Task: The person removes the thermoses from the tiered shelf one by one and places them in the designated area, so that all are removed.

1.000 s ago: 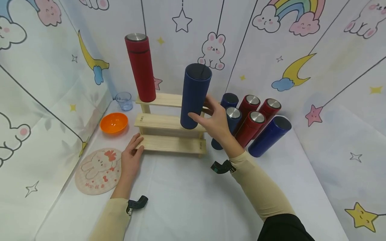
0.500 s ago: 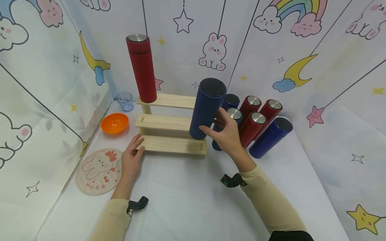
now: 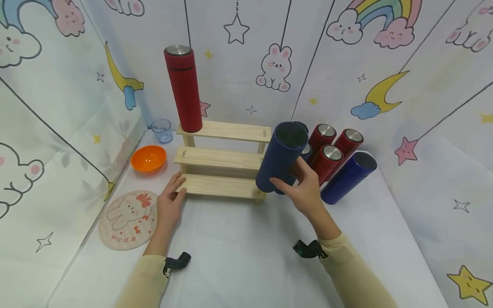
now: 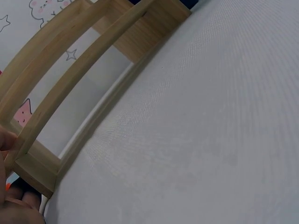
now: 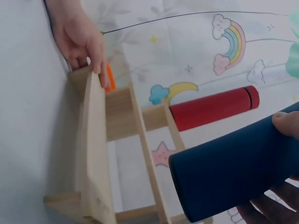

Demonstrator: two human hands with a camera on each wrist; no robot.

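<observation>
My right hand [image 3: 302, 182] grips a dark blue flask [image 3: 280, 156], tilted, in the air just right of the wooden three-step rack [image 3: 223, 159]. In the right wrist view the blue flask [image 5: 238, 165] fills the lower right with my thumb [image 5: 286, 123] on it. My left hand [image 3: 169, 204] rests with straight fingers against the rack's lowest step at its left end; the left wrist view shows the rack [image 4: 79, 79] from below and a bit of my fingers [image 4: 7, 140]. A red flask [image 3: 183, 87] stands upright on the top step.
Several red and blue flasks [image 3: 335, 162] lean together right of the rack. An orange bowl [image 3: 148, 158], a clear glass [image 3: 161, 130] and a round bunny mat [image 3: 128, 219] lie at the left. Cartoon-print cloth walls close in the white table [image 3: 239, 248].
My right hand has carried the blue flask down and to the right, off the rack's steps and toward the cluster of flasks. The left hand stayed at the lowest step.
</observation>
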